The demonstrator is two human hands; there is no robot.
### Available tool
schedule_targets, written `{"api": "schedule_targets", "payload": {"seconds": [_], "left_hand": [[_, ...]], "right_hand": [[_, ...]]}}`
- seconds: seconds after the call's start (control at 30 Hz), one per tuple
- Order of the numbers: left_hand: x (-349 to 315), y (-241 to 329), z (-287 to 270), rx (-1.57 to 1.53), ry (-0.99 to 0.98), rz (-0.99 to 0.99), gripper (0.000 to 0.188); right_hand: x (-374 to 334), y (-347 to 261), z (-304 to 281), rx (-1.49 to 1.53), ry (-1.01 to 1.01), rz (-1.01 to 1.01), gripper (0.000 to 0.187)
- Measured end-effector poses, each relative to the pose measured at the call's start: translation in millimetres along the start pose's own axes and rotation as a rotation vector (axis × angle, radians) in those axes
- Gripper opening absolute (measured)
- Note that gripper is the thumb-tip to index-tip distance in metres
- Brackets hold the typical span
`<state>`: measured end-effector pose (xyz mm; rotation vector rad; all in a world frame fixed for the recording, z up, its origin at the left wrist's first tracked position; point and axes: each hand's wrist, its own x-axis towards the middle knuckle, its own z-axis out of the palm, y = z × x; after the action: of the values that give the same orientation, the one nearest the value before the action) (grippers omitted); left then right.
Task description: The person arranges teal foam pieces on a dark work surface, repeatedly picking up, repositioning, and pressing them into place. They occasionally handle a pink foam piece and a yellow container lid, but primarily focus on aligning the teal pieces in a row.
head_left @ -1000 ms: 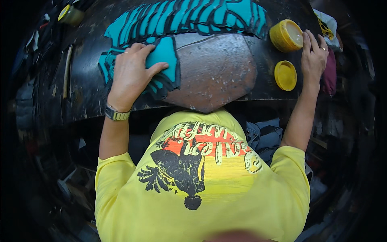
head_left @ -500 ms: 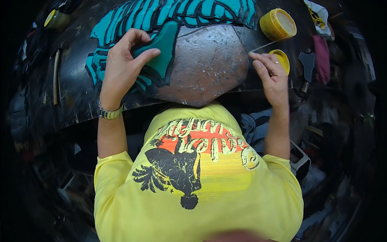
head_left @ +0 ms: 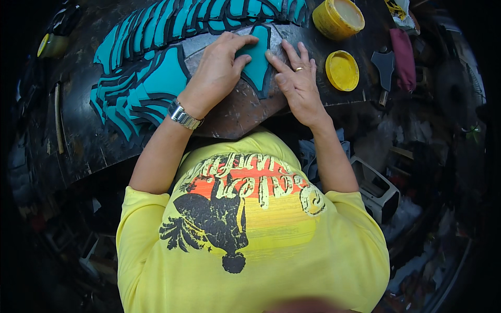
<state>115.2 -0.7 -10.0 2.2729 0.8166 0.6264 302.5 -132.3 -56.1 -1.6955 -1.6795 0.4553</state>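
A teal piece with a dark border (head_left: 257, 67), cut like a shaped panel, lies on the worn brown board (head_left: 229, 116) in front of me. My left hand (head_left: 218, 69) grips its left side, thumb and forefinger curved over the teal face. At the piece's right edge is my right hand (head_left: 301, 83), open, its fingers spread and the forefinger tip touching the border. Left of the board are layered teal pieces of similar shape (head_left: 164, 73). Behind the board a long row of overlapping teal pieces (head_left: 172, 23) runs across the table.
A yellow tub (head_left: 326, 22) with pale contents stands at the right, near a yellow lid (head_left: 342, 71). Further right lie a dark-bladed tool (head_left: 384, 68) and a maroon cloth-like item (head_left: 402, 57). At the far left are a thin wooden stick (head_left: 58, 117) and another yellow-ended container (head_left: 51, 46).
My left hand has moved right with a teal piece, which now lies flatter on the board. My right hand has come left from beside the tub, its pinch opened; the thin strand there is gone from sight.
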Motion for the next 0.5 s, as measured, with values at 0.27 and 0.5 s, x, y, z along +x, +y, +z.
{"api": "schedule_targets", "payload": {"seconds": [0.27, 0.5], "left_hand": [[1, -2, 0, 0.039, 0.022, 0.042, 0.036], [1, -1, -1, 0.048, -0.003, 0.020, 0.037]], "right_hand": [[-33, -22, -6, -0.137, -0.088, -0.067, 0.046], [-14, -8, -12, -0.084, 0.004, -0.076, 0.046]]}}
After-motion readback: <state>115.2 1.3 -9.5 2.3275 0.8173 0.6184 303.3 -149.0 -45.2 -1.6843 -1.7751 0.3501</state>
